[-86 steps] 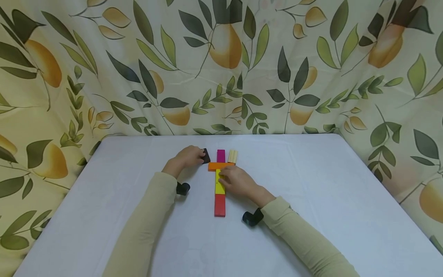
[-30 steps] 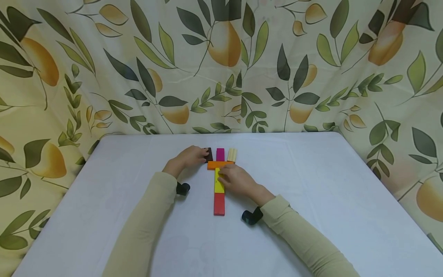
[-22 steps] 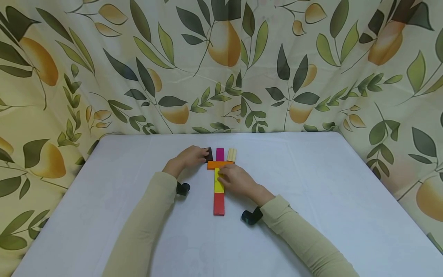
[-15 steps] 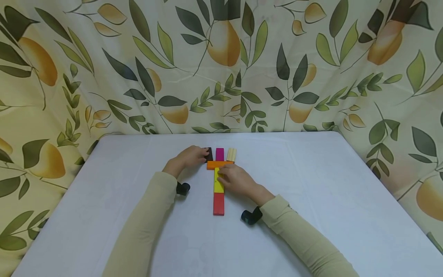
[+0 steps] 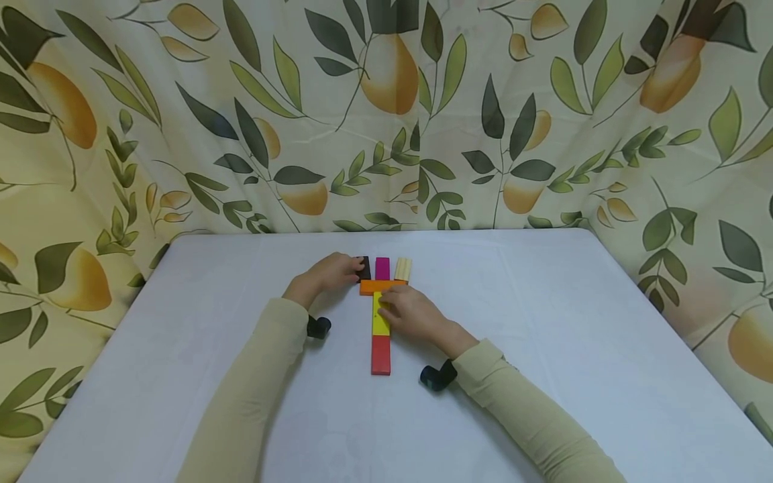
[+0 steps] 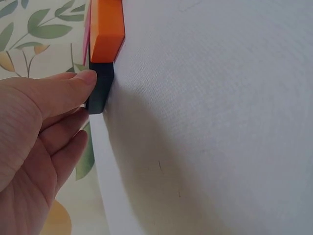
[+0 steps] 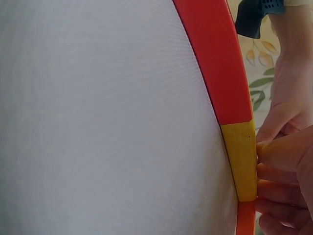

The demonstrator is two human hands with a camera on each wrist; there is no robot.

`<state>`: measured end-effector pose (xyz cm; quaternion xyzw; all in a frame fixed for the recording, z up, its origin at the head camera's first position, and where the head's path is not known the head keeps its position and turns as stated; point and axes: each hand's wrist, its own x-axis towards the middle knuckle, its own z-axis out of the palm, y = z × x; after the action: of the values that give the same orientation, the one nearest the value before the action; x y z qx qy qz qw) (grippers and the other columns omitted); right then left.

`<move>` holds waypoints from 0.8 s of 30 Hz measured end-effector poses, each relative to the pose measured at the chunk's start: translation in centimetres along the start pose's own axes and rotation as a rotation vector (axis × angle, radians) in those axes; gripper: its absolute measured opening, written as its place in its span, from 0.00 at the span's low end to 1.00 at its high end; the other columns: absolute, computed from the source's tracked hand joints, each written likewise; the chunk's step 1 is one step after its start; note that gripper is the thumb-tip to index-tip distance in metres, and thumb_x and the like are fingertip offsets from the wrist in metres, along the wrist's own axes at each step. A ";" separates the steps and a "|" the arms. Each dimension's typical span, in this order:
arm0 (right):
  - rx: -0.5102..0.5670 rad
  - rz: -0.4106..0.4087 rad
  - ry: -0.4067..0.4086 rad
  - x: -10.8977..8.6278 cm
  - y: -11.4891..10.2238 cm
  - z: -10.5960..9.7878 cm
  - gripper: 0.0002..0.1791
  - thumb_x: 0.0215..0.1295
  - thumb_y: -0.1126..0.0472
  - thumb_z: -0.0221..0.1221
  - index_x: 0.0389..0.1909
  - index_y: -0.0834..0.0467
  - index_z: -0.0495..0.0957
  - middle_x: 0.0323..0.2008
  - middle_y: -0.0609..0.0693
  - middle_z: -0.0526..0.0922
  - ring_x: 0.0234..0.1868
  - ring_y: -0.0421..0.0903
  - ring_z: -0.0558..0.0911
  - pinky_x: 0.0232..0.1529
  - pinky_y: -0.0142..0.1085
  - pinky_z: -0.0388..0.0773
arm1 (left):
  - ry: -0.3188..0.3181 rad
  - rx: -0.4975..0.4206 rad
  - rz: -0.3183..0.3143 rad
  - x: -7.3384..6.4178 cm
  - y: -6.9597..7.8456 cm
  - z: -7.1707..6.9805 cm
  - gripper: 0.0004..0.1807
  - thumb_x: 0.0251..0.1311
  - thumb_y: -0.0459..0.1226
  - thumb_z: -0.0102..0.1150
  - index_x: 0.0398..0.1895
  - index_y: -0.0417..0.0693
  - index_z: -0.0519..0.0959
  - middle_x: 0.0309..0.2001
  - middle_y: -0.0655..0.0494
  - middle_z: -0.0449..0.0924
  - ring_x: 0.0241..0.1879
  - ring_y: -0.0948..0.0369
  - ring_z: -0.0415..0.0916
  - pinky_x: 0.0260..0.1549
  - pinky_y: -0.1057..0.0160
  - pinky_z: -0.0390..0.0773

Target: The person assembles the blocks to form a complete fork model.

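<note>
In the head view, my left hand (image 5: 329,274) pinches a small black block (image 5: 364,268) at the left end of an orange block (image 5: 371,288) lying crosswise. Up close in the left wrist view, the thumb lies on the black block (image 6: 101,87), whose end meets the orange block (image 6: 108,32). My right hand (image 5: 417,314) rests its loosely bent fingertips along a yellow block (image 5: 379,323) below the orange one. The right wrist view has the thumb at the edge of the yellow block (image 7: 239,159), between a red block (image 7: 217,63) and an orange one.
Beyond the orange block lie a magenta block (image 5: 382,268) and a ribbed cream piece (image 5: 403,269). A red block (image 5: 380,355) continues the yellow one toward me. All are on a white-covered table (image 5: 513,288), with a leaf-and-fruit patterned curtain (image 5: 459,134) behind.
Since the oldest frame, my left hand has shifted the black block right and turned it straighter, bringing it closer to the magenta block. My right hand has stayed at the yellow block.
</note>
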<state>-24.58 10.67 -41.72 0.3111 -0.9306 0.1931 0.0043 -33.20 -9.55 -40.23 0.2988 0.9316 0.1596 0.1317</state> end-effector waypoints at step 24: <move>0.006 -0.012 0.012 0.1 -0.1 -0.1 0.14 0.61 0.60 0.59 0.45 0.62 0.80 0.43 0.53 0.81 0.45 0.47 0.77 0.49 0.37 0.74 | 0.014 -0.045 0.008 0.1 -0.1 0.4 0.21 0.64 0.34 0.51 0.61 0.43 0.69 0.63 0.49 0.65 0.60 0.52 0.64 0.60 0.54 0.60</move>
<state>-24.62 10.60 -41.64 0.3156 -0.9280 0.1979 0.0100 -33.24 -9.47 -40.66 0.2982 0.9275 0.1833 0.1313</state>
